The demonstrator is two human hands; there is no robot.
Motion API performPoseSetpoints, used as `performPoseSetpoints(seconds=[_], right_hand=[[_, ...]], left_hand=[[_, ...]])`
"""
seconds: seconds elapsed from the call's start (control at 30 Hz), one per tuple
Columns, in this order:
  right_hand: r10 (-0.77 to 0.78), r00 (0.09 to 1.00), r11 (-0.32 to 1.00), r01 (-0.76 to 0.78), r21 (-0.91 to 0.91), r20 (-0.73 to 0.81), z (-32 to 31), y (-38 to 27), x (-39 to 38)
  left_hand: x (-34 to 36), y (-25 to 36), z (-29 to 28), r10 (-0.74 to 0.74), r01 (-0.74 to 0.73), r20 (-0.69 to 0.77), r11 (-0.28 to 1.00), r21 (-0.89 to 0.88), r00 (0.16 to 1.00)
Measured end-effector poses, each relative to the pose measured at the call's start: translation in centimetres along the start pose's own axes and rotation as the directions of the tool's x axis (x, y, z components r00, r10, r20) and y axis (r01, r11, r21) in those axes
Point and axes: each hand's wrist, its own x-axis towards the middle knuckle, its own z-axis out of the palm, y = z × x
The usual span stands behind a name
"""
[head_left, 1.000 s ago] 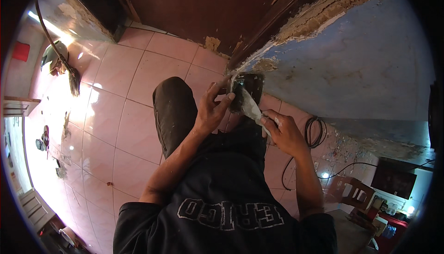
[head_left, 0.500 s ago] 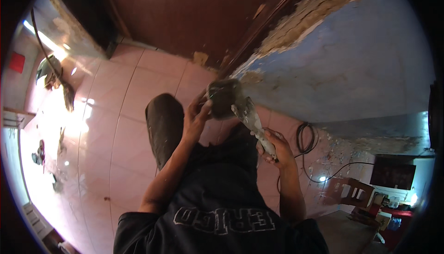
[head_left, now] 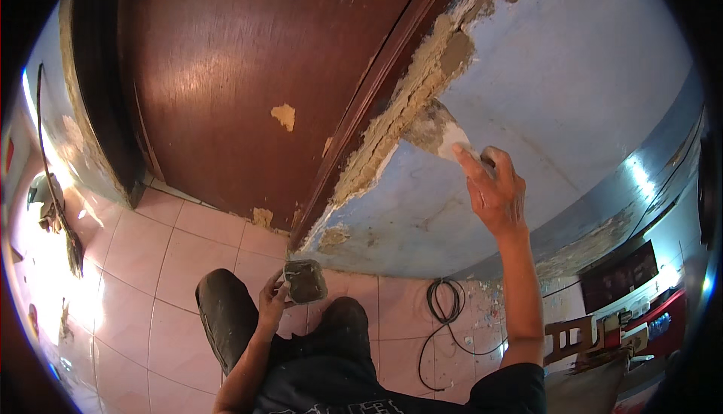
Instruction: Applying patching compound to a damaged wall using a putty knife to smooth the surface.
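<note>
My left hand (head_left: 273, 297) grips the side of a small squarish tub (head_left: 305, 300), held low above my knees with grey-brown paste inside. Stretched out to the upper right, my right hand (head_left: 497, 188) is closed around a putty knife (head_left: 437, 129). Its wide blade, smeared with paste, lies against the blue wall (head_left: 572, 60) at the edge of a rough, cracked strip of plaster (head_left: 407, 97). That strip runs along the brown door frame (head_left: 361, 94). Darker, damp-looking paste (head_left: 456, 51) shows just above the blade.
A brown wooden door (head_left: 218, 90) with chipped spots stands ahead. Coiled black cable (head_left: 446, 305) lies on the pink tiles (head_left: 188, 263) by the wall, near scattered flakes. A wooden chair (head_left: 566, 339) is at lower right, and a broom (head_left: 71, 244) leans at left.
My right hand has carried the putty knife from the tub up to the wall's plaster strip. The view has tilted up, and my left hand still holds the tub.
</note>
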Motion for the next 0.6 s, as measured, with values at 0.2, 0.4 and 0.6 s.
performPoseSetpoints(seconds=[0.2, 0.4, 0.6], right_hand=[[-0.078, 0.997, 0.992, 0.076, -0.096, -0.02, 1.3, 2.2, 2.7], [-0.052, 0.999, 0.995, 0.051, -0.085, -0.014, 2.5, 2.5, 2.4], [-0.017, 0.999, 0.996, 0.019, -0.091, 0.027, 2.6, 2.6, 1.9]], left_hand=[[0.1, -0.4, -0.2, -0.002, 0.002, -0.003, 1.0, 0.004, 1.0], [0.2, -0.5, -0.3, -0.029, 0.029, -0.01, 1.0, 0.008, 1.0], [0.2, -0.5, -0.2, -0.024, 0.024, -0.01, 0.999, 0.046, 1.0]])
